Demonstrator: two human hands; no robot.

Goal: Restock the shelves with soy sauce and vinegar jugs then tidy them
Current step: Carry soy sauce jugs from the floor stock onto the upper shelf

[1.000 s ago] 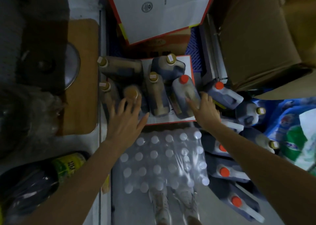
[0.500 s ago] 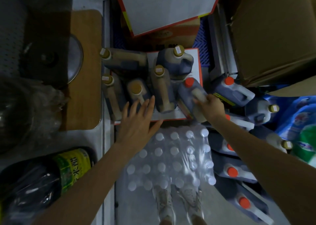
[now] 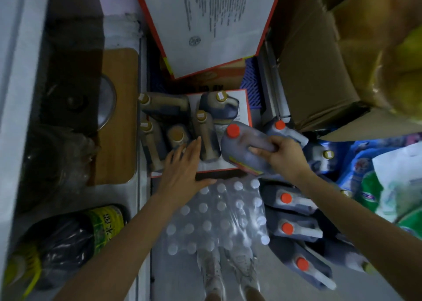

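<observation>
Bottle (image 3: 68,243) green label: 米醋 (print on white sheet (image 3: 212,26) too small to read).

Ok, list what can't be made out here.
Head view only.
Label on the dark red-capped plastic jug in the right hand: blurred.
Print on the white red-edged cardboard flap: too small.
Yellowish object, top right: blurred, cut by the edge.

five red-capped jugs (image 3: 287,228), perhaps seven gold-capped jugs (image 3: 221,96)
</observation>
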